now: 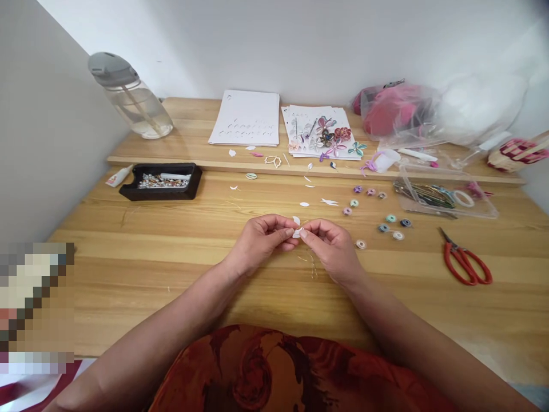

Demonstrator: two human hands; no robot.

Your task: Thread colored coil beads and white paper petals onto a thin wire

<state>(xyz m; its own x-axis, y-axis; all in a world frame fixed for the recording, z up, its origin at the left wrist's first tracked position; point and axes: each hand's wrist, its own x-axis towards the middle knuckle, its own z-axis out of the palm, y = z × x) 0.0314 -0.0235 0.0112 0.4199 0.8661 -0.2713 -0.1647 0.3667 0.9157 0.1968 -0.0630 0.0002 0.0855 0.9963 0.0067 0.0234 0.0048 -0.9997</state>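
A patch (36, 306) at eight o'clock is pixelated. The basket (518, 153) at two o'clock is cut off. The tray (160, 189) contents are too small to be told.

Left hand (261, 237) and right hand (330, 243) pinch a small white petal (297, 232) above the wooden table (128, 257).

Red scissors (465, 263) lie right, a water bottle (131, 97) far left, a black tray (162, 181) beside it.

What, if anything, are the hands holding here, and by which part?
Both hands, left hand and right hand, pinch a small white petal-shaped piece between their fingertips, at its lower end; finer detail cannot be told.
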